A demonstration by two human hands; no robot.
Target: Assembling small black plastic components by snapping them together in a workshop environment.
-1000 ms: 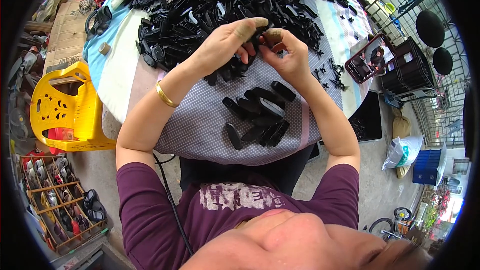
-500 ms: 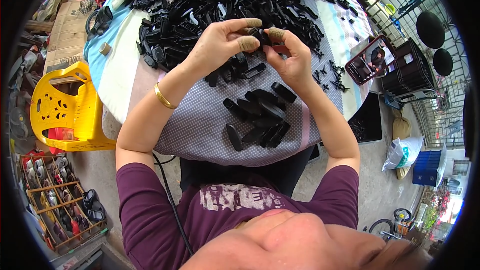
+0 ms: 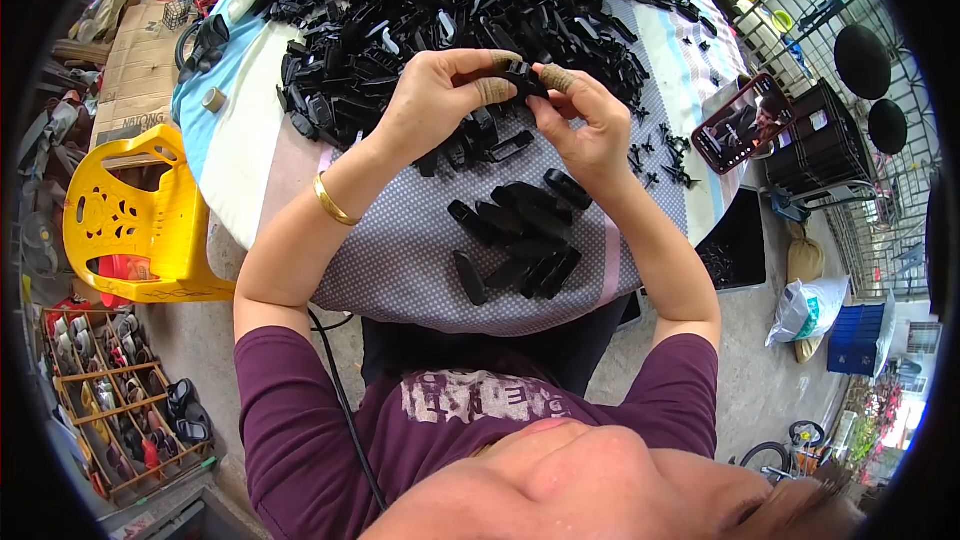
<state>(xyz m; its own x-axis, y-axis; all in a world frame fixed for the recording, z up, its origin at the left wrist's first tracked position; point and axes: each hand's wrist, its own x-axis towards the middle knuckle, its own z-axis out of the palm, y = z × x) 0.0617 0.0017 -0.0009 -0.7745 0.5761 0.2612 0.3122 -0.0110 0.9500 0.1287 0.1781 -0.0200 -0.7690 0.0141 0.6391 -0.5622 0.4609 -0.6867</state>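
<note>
Head view: left hand (image 3: 430, 105) and right hand (image 3: 585, 125) pinch 1 small black plastic part (image 3: 520, 77) between them above the table (image 3: 400, 250), seemingly mid-assembly; next likely calls for firm, aligned pressing.

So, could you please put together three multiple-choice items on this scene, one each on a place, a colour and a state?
1. Where does the phone lie?
A. on the table to the person's right
B. on the yellow chair
C. on the floor by the shoe rack

2. What colour is the plastic chair beside the table?
A. blue
B. yellow
C. white

3. How is the small black part held?
A. it lies loose on the cloth
B. the left hand alone holds it
C. both hands pinch it between them

Answers: 1 A, the phone rests near the table's right edge. 2 B, the chair is bright yellow. 3 C, the left hand and right hand meet on the part above the pile of black parts.
</note>
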